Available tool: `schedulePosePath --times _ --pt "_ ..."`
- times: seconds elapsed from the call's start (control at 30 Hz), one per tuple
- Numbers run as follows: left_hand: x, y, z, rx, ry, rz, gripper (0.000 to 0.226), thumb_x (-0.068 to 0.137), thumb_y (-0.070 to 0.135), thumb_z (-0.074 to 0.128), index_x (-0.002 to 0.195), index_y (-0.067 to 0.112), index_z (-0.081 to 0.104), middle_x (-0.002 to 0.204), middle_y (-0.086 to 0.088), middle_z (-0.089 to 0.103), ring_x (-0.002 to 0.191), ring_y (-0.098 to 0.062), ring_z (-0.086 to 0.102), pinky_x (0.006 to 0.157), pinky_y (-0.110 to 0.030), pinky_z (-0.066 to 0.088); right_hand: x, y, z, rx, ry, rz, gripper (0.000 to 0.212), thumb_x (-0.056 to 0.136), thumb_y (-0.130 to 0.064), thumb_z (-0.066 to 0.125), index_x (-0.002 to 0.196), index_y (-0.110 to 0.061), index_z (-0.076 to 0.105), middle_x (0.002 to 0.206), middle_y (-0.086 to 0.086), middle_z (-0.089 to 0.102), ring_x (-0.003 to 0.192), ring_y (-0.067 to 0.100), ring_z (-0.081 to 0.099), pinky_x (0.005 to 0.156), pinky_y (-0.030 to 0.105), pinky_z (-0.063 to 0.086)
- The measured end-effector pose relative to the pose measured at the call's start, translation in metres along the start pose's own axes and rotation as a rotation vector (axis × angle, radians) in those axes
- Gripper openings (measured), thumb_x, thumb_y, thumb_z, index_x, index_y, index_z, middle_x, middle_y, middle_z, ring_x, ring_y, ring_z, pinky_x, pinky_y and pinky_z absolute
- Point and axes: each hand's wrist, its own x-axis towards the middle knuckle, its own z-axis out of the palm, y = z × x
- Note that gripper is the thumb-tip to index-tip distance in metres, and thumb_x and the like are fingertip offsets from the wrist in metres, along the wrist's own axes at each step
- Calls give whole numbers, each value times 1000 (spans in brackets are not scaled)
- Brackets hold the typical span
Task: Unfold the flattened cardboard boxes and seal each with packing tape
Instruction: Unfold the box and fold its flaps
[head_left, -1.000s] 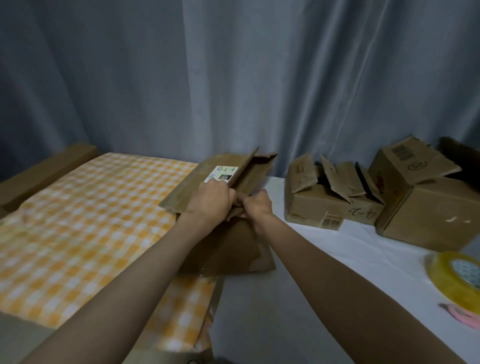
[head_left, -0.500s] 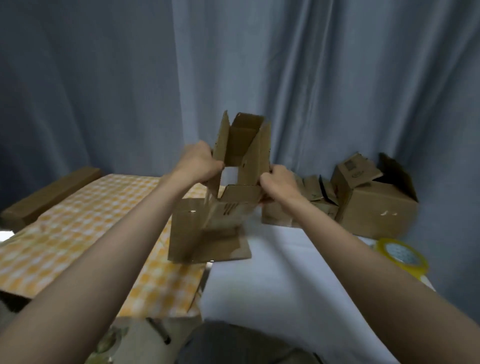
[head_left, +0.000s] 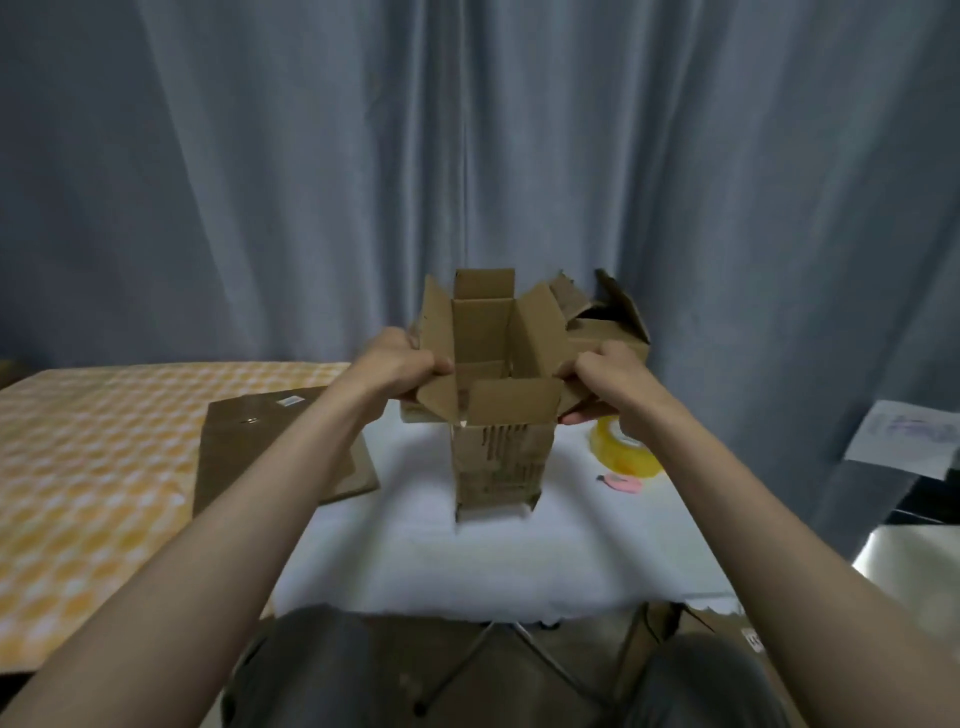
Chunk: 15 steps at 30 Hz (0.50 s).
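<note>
Head view: I am holding the opened cardboard box (head_left: 496, 452) upright above the white table (head_left: 467, 561), my left hand (head_left: 397, 366) pinching its left top flap and my right hand (head_left: 605, 382) pinching its right top flap, all four flaps splaying outward. A flattened box (head_left: 244, 441) is lying below-left of my left hand; the packing tape roll (head_left: 621, 452) is sitting just under my right wrist, with another opened box (head_left: 608, 322) beyond my right hand.

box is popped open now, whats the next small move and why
Probably fold the side flaps inward. The box stands opened into a tube, all four top flaps splayed out, with the left hand and right hand already gripping the side ones.
</note>
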Motion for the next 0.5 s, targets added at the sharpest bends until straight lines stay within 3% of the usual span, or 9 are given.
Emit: schedulePosePath --times 0.17,0.37,0.5 --pt "3 -27 24 -79 -113 -111 15 92 12 68 78 9 63 69 -5 68 48 -9 65 44 -18 49 1 35 4 56 -75 96 22 92 -3 50 107 5 63 91 20 68 65 29 73 60 37 63" --pt "12 -56 38 -66 -81 -154 18 91 22 70 101 7 68 90 -8 70 73 -17 68 52 -21 51 4 52 21 32 -73 97 5 93 -6 52 92 -8 57 92 14 65 74 28 71 57 34 62" --pt "16 -56 28 42 -67 -141 14 90 21 69 88 7 68 82 -9 68 65 -16 62 41 -17 43 8 56 35 112 -96 89 9 94 -5 52 93 -6 61 90 12 66 73 22 71 60 35 62"
